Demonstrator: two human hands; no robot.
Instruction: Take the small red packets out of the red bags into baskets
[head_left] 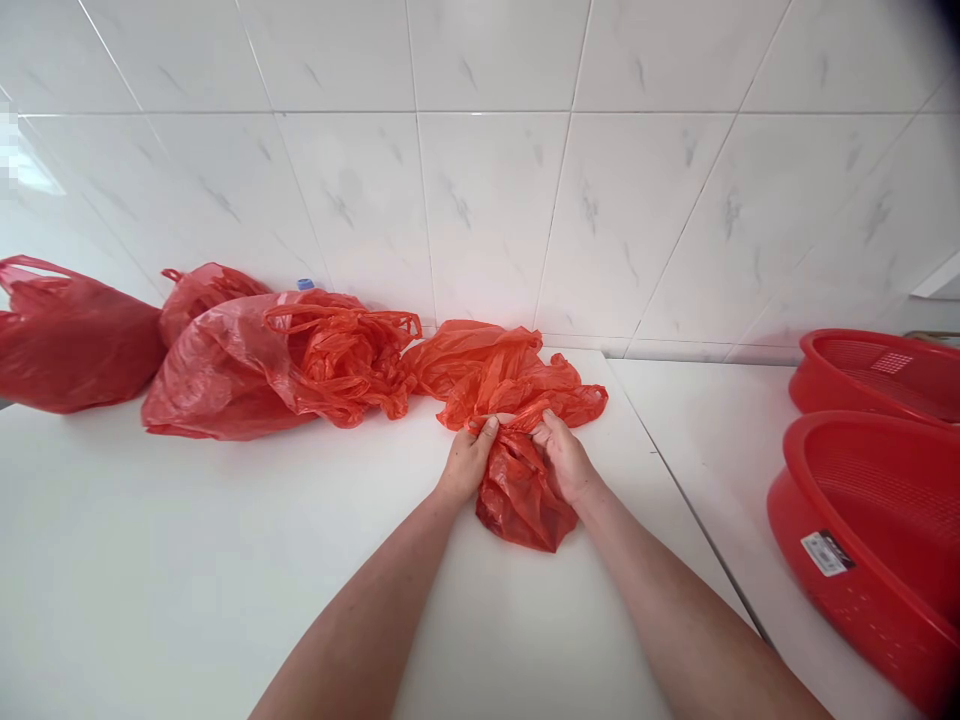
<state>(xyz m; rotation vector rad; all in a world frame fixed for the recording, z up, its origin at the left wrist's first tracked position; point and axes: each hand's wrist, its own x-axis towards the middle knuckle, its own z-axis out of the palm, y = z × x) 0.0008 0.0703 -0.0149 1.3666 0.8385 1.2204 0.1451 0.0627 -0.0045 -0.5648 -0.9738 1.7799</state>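
Note:
A crumpled red plastic bag (517, 490) lies on the white counter (187, 560) near the tiled wall. My left hand (469, 462) pinches its gathered neck from the left, fingers closed on the plastic. My right hand (562, 455) grips the same neck from the right, fingers closed too. The bag's loose top (495, 370) spreads out behind both hands toward the wall.
Three more red plastic bags lie along the wall to the left: one (247, 370) beside the held bag, a smaller one (202, 290) behind it, another (67, 335) at the far left. Two red plastic baskets (877, 520) (870, 375) stand at the right. A counter seam (697, 520) runs diagonally.

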